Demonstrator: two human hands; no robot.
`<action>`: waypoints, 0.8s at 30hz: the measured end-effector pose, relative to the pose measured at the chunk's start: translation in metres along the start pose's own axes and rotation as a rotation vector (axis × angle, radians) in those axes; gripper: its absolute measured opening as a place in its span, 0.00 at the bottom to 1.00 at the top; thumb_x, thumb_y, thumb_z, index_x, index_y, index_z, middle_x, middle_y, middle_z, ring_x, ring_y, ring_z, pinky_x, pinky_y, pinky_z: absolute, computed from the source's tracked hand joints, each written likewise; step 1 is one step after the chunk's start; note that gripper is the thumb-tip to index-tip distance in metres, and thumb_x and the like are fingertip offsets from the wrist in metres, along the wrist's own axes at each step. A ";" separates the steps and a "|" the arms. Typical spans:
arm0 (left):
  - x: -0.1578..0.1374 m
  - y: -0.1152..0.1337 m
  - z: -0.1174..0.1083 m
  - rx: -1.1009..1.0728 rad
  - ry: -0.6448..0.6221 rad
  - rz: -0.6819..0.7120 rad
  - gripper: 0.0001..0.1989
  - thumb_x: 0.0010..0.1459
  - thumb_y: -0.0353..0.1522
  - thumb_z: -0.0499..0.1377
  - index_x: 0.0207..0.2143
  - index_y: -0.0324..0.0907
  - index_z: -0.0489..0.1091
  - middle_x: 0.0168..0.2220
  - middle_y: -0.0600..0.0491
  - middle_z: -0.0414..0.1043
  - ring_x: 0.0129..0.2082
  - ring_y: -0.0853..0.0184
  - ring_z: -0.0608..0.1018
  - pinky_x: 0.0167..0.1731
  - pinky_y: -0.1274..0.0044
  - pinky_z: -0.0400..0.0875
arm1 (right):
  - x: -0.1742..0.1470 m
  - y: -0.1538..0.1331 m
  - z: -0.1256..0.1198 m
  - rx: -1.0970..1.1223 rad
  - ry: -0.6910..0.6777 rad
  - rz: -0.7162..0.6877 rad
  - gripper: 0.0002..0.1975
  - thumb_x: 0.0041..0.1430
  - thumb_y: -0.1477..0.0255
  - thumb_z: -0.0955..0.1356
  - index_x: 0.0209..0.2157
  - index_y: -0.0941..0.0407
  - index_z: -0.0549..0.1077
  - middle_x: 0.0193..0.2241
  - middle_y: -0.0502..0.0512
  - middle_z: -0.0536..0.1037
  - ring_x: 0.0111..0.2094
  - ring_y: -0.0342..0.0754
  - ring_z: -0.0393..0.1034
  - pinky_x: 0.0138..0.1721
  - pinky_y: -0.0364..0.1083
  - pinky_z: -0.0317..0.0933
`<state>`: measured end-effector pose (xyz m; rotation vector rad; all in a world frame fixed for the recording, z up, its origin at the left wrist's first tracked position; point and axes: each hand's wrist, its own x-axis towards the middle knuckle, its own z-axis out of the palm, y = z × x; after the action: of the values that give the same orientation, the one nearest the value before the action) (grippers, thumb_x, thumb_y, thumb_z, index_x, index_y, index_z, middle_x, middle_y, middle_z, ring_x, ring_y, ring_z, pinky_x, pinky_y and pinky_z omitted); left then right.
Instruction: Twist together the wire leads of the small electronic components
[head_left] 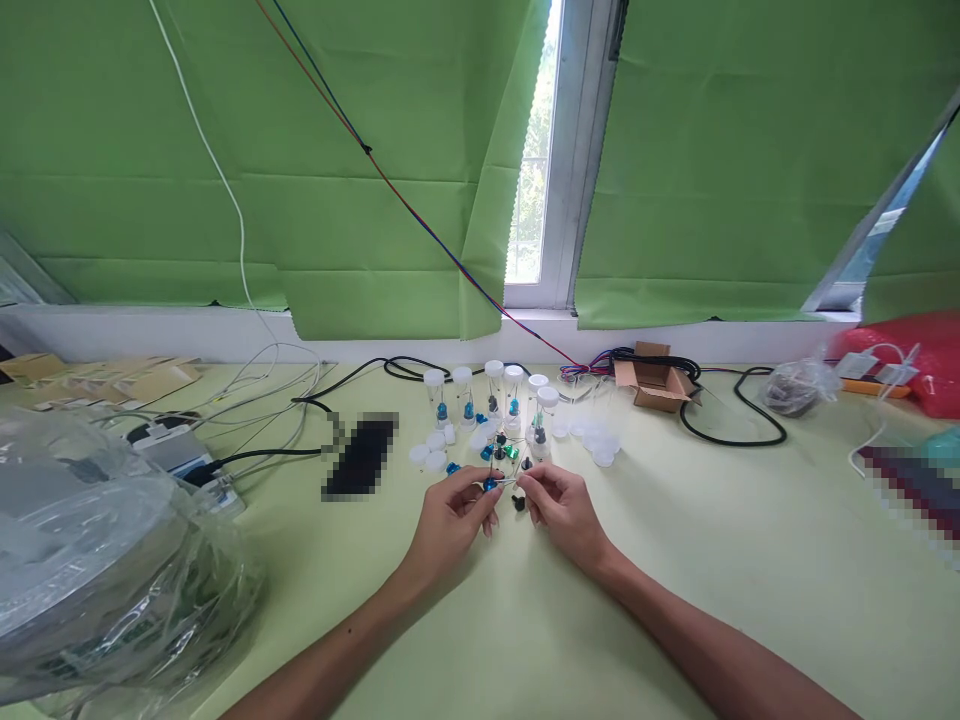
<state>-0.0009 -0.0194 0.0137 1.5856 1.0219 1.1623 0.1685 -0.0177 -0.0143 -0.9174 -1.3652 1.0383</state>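
Note:
My left hand [448,512] pinches a small blue piece [490,485] with a thin dark pin sticking up from it. Close by, the closed fingertips of my right hand [564,512] hold the end of a thin pale stick [510,481], whose other end reaches the blue piece; whether they touch I cannot tell. A small black piece [519,503] lies between the hands. Just beyond are loose green pieces [511,452] and another blue piece [453,468]. Behind them stand several clear tubes [434,400] with white caps, holding blue or dark pieces on pins.
White caps [419,456] lie left of the tubes. A dark pixelated object [362,455] is farther left, near a large plastic-wrapped spool [82,560]. An open cardboard box [654,380] and black cable [776,435] lie at the back right. Green blinds [390,230] hang behind.

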 end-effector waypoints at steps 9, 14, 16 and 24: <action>0.001 -0.006 0.000 0.016 -0.001 0.047 0.07 0.56 0.34 0.60 0.36 0.39 0.72 0.29 0.53 0.71 0.19 0.73 0.72 0.20 0.79 0.69 | -0.001 -0.006 0.001 0.061 -0.065 0.106 0.15 0.60 0.61 0.67 0.27 0.58 0.70 0.13 0.44 0.64 0.13 0.37 0.55 0.15 0.38 0.50; 0.001 -0.008 0.000 0.015 -0.003 0.044 0.08 0.56 0.34 0.60 0.36 0.39 0.72 0.29 0.53 0.71 0.19 0.73 0.72 0.20 0.79 0.69 | 0.000 -0.007 0.002 0.086 -0.061 0.150 0.16 0.59 0.60 0.67 0.27 0.58 0.70 0.13 0.43 0.64 0.12 0.36 0.55 0.13 0.37 0.48; 0.001 -0.007 0.000 0.018 -0.001 0.041 0.08 0.56 0.34 0.60 0.37 0.40 0.72 0.29 0.53 0.71 0.19 0.73 0.72 0.20 0.79 0.69 | 0.000 -0.007 0.002 0.089 -0.055 0.149 0.15 0.59 0.60 0.68 0.27 0.58 0.70 0.13 0.43 0.64 0.12 0.36 0.56 0.13 0.37 0.49; 0.004 -0.007 -0.001 -0.011 0.020 -0.015 0.10 0.55 0.36 0.61 0.37 0.39 0.72 0.21 0.56 0.69 0.18 0.71 0.71 0.20 0.79 0.68 | 0.000 -0.006 0.004 0.167 -0.036 0.071 0.13 0.58 0.62 0.69 0.36 0.58 0.72 0.18 0.46 0.69 0.14 0.37 0.59 0.15 0.39 0.54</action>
<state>-0.0014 -0.0142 0.0083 1.5577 1.0368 1.1746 0.1647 -0.0199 -0.0082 -0.8317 -1.2623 1.2091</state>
